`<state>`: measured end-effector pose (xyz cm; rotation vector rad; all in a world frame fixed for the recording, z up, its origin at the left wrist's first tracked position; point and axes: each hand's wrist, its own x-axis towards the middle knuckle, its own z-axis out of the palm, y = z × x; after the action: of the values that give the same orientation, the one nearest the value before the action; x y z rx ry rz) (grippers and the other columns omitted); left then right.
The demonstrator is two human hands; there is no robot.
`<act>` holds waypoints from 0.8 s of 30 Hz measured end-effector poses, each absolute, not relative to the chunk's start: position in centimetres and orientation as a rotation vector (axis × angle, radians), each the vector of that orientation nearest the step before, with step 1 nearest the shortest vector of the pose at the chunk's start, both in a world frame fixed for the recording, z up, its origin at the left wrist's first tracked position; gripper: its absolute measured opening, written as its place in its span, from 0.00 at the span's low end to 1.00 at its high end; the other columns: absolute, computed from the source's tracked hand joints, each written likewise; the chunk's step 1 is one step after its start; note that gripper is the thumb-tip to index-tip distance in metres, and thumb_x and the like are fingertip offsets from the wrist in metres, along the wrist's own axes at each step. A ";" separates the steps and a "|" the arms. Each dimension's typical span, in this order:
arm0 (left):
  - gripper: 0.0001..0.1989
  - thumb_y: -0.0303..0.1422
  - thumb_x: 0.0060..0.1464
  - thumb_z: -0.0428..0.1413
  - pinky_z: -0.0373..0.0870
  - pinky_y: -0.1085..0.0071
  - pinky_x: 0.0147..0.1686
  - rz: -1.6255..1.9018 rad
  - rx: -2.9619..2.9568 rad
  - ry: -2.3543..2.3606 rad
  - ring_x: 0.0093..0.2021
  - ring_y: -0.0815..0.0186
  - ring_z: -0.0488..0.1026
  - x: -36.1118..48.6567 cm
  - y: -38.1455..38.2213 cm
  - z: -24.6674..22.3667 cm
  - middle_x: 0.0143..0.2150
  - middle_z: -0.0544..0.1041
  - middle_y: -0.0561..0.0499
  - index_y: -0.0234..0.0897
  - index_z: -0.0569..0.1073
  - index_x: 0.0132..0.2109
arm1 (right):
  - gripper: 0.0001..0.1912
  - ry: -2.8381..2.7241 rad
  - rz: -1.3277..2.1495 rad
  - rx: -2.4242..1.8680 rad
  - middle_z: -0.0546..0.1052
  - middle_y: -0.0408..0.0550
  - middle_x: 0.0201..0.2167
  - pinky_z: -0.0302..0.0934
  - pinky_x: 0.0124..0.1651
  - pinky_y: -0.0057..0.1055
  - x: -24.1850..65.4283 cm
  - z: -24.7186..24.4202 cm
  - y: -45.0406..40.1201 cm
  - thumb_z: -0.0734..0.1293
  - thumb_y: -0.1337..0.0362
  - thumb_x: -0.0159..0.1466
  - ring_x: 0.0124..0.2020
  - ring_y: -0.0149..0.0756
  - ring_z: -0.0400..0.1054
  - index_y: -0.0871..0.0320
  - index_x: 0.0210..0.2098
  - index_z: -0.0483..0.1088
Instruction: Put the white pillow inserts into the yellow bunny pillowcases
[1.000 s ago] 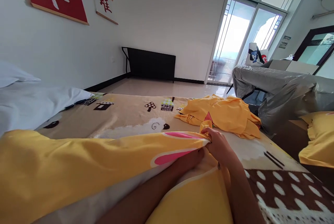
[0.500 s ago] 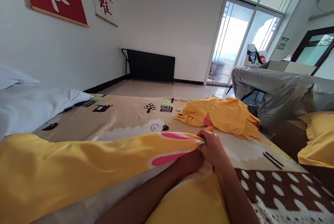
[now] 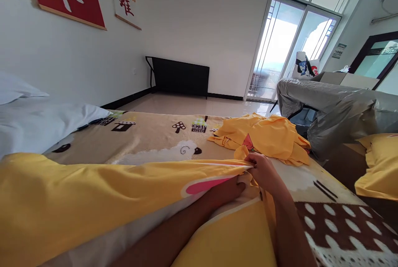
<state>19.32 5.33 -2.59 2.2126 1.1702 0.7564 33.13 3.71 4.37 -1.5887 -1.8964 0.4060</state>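
Note:
A yellow pillowcase [image 3: 93, 192] with pink petal shapes stretches across the front of the bed, its pale inner side showing along the opening. My right hand [image 3: 263, 171] is closed on the upper edge near its right corner and holds it taut. Just below, inside the opening, lies my left hand [image 3: 231, 190]. Its fingers are curled, and whatever they grip is hidden by the cloth. My left forearm runs between the upper layer and a lower yellow layer [image 3: 233, 238].
A crumpled orange-yellow cloth [image 3: 264, 136] lies on the patterned blanket [image 3: 155, 132] beyond my hands. White pillows [image 3: 46, 124] are at the left. To the right stand a yellow pillow [image 3: 381, 167] and plastic-covered furniture [image 3: 338, 101]. A black panel [image 3: 182, 77] leans by the wall.
My right hand has moved slightly right, pulling the pillowcase edge along and tighter. The upper pink petal has folded almost out of sight. My left hand stays inside the opening, now more exposed.

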 end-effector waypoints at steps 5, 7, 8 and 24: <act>0.21 0.32 0.49 0.51 0.63 0.64 0.53 0.792 2.263 0.853 0.53 0.58 0.68 18.6 3.8 -0.7 0.55 0.71 0.51 0.43 0.67 0.53 | 0.09 -1.841 0.345 -1.592 0.70 0.43 0.24 0.48 0.30 0.26 32.9 4.4 3.8 0.56 0.72 0.44 0.28 0.33 0.59 0.57 0.24 0.64; 0.21 0.30 0.48 0.51 0.64 0.67 0.52 0.801 2.233 0.768 0.51 0.60 0.68 18.4 3.5 -0.3 0.54 0.72 0.52 0.43 0.67 0.52 | 0.09 -1.837 0.368 -1.590 0.70 0.42 0.23 0.48 0.30 0.26 32.7 4.6 3.7 0.57 0.72 0.43 0.28 0.32 0.59 0.57 0.24 0.64; 0.21 0.30 0.47 0.52 0.64 0.68 0.51 0.811 2.221 0.749 0.50 0.61 0.69 18.4 3.4 -0.3 0.52 0.72 0.52 0.42 0.67 0.51 | 0.09 -1.829 0.378 -1.588 0.70 0.42 0.23 0.48 0.30 0.26 32.7 4.7 3.7 0.57 0.71 0.43 0.28 0.32 0.58 0.57 0.24 0.63; 0.20 0.34 0.54 0.47 0.52 0.57 0.63 0.964 2.124 1.262 0.59 0.57 0.64 19.2 4.8 -2.6 0.52 0.75 0.52 0.43 0.70 0.53 | 0.12 -1.775 0.438 -1.503 0.70 0.42 0.23 0.49 0.30 0.25 32.8 4.6 3.8 0.55 0.71 0.43 0.28 0.32 0.60 0.57 0.25 0.65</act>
<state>19.23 4.77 -2.55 2.1235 1.2625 0.9640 32.84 3.78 4.56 -1.5033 -1.7750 0.4378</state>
